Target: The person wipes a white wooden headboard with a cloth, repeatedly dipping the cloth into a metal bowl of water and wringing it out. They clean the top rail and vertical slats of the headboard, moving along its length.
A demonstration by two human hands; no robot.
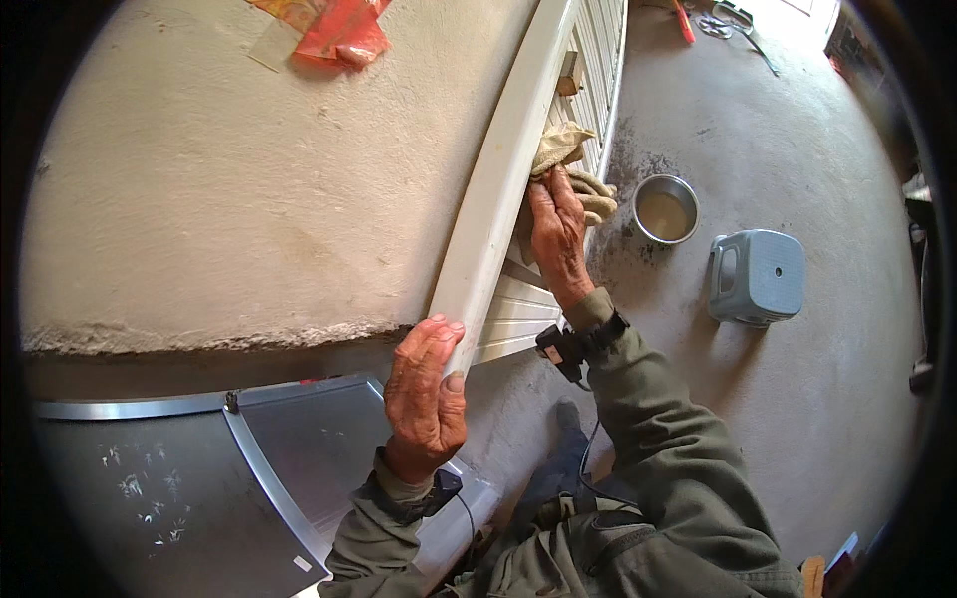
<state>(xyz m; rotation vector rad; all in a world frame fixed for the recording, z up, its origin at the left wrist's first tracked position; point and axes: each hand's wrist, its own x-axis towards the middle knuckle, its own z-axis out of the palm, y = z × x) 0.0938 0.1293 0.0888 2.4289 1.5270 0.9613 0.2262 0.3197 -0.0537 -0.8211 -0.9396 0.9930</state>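
a worker's left hand (427,404) clasps the near end of a long white rail (498,189), fingertips showing on its top while its underside is hidden, as the right hand (560,239), farther along on the right side, grasps a tan cloth (560,148) against the rail's slatted panel (518,317), though its bunched folds could be those of a glove. on the floor to the right sit a metal bowl (668,184) of cloudy liquid and a blue-grey stool (770,271); at far left, red plastic (344,35) is cut off by the frame.
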